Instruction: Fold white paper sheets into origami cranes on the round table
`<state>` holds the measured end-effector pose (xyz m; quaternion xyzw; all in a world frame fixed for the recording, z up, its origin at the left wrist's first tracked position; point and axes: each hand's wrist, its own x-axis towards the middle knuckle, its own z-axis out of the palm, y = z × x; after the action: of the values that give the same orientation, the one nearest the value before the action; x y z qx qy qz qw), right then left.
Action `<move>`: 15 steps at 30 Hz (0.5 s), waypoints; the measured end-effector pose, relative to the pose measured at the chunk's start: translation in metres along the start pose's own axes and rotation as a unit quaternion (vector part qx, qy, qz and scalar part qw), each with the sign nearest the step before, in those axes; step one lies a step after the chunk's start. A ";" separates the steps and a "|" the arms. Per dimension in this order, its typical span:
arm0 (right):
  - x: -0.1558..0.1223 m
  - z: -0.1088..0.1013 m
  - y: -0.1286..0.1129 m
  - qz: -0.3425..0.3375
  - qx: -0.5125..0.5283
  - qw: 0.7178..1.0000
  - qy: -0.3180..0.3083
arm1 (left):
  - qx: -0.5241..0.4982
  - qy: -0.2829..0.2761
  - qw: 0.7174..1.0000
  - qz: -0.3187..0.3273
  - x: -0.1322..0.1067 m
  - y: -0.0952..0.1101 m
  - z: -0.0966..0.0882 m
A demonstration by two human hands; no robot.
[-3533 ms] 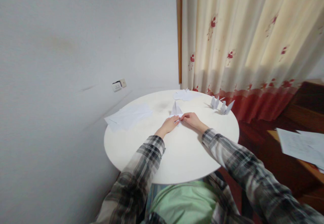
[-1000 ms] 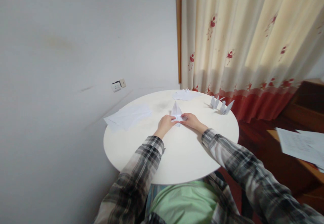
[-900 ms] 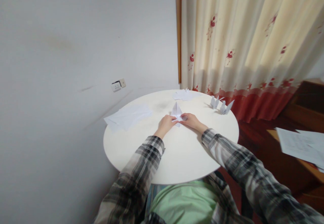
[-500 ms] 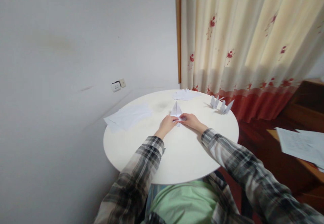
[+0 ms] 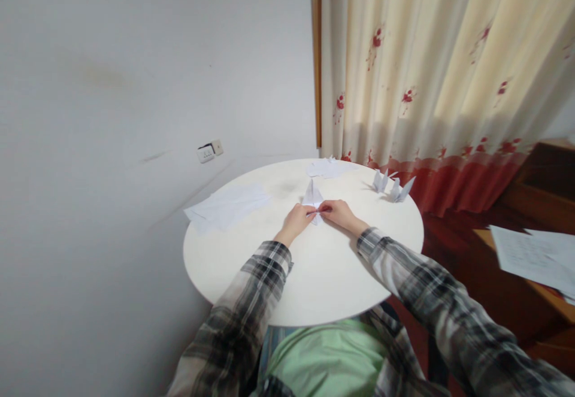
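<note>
A partly folded piece of white paper [image 5: 312, 193] lies near the middle of the round white table [image 5: 323, 277], its pointed end facing away from me. My left hand [image 5: 297, 220] pinches its near part from the left. From the right, my right hand [image 5: 338, 212] pinches the same part, the fingertips of both hands almost meeting. A small tip of the paper shows below the fingers. The fine folds under my fingertips are too small to make out.
Flat white sheets [image 5: 229, 204] lie on the table's left side. More white paper [image 5: 330, 168] is at the far edge. Two folded paper cranes [image 5: 399, 190] stand at the right edge. Beyond are a wall socket [image 5: 206, 154], a curtain [image 5: 431, 85] and written sheets [image 5: 530, 256].
Both hands stay almost in place, with small finger movements at the paper's near part. The fold there looks slightly changed; the pointed end has shifted a little.
</note>
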<state>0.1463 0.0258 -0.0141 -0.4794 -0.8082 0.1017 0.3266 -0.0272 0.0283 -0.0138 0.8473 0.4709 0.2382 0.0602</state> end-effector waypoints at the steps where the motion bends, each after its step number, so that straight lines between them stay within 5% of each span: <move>1: 0.000 0.000 0.000 0.001 0.000 1.000 0.001 | 0.000 0.002 1.000 0.003 0.000 0.000 0.000; 15: 0.001 0.002 -0.004 0.025 0.121 0.992 -0.011 | 0.008 0.002 1.000 -0.023 0.002 0.001 0.001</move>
<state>0.1420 0.0247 -0.0131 -0.4553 -0.7810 0.2123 0.3711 -0.0249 0.0292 -0.0140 0.8361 0.4922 0.2349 0.0583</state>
